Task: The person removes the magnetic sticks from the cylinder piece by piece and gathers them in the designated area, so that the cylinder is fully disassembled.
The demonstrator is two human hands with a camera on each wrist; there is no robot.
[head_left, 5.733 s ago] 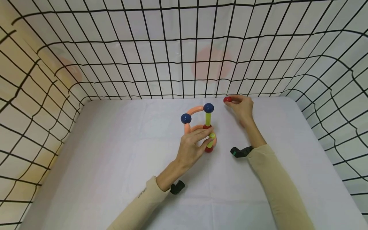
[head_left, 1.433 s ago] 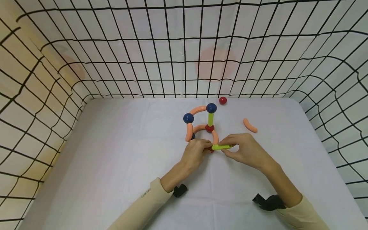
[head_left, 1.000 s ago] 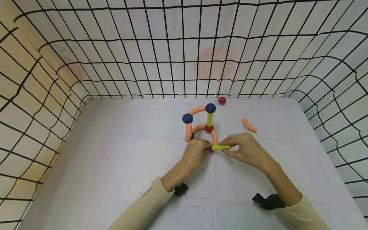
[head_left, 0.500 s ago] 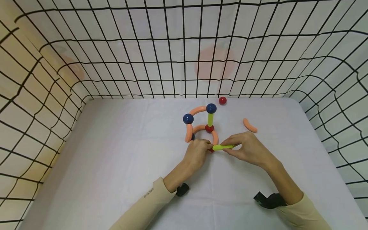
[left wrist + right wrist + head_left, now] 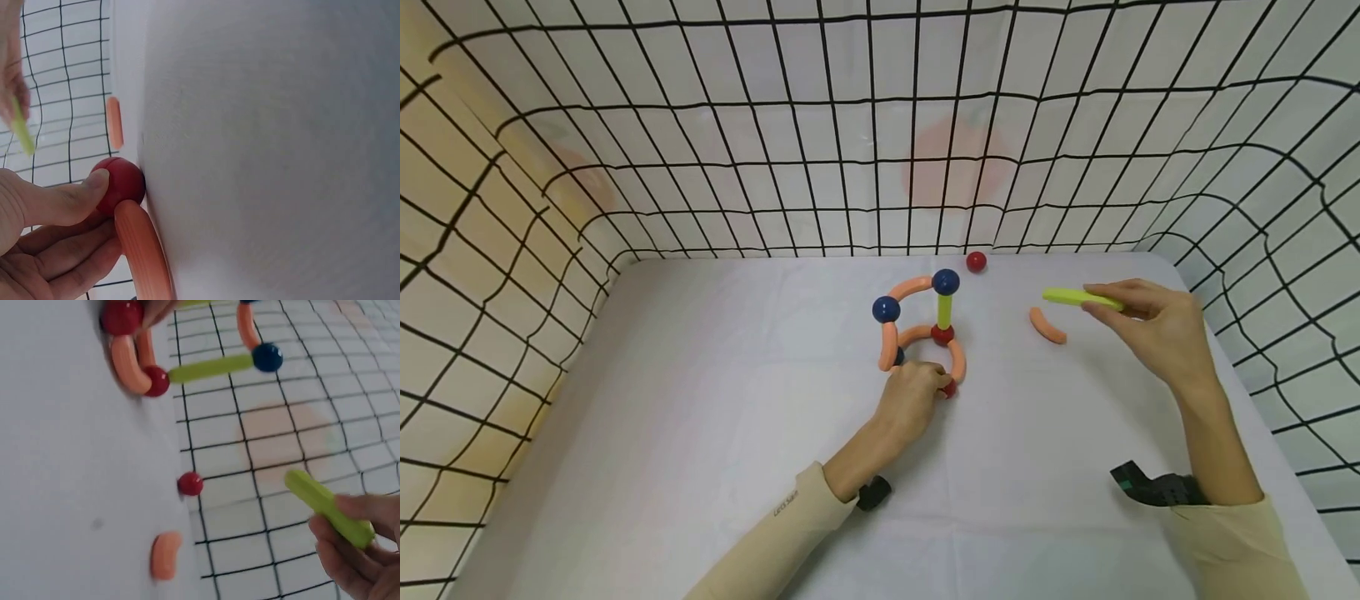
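My left hand (image 5: 912,407) pinches a red ball (image 5: 127,178) low on a ball-and-rod build; a curved orange rod (image 5: 145,253) meets that ball. The build has orange curved rods (image 5: 958,360), another red ball (image 5: 942,334) at its base, and an upright yellow-green rod (image 5: 944,312) topped by a blue ball (image 5: 946,282). From there an orange arc runs to a second blue ball (image 5: 886,309). At the right, my right hand (image 5: 1172,337) holds a straight yellow-green rod (image 5: 322,503) above the table between thumb and fingers, one end sticking out leftward.
A loose red ball (image 5: 976,262) lies at the table's back edge. One loose curved orange rod (image 5: 1048,326) lies below the right hand's rod. Black wire grid (image 5: 880,162) stands around the back and sides of the white-covered table (image 5: 700,417).
My right hand has carried the yellow-green rod off the left hand's red ball, up and to the right. The left hand stays on the ball. Earlier, the right hand let go of the loose red ball.
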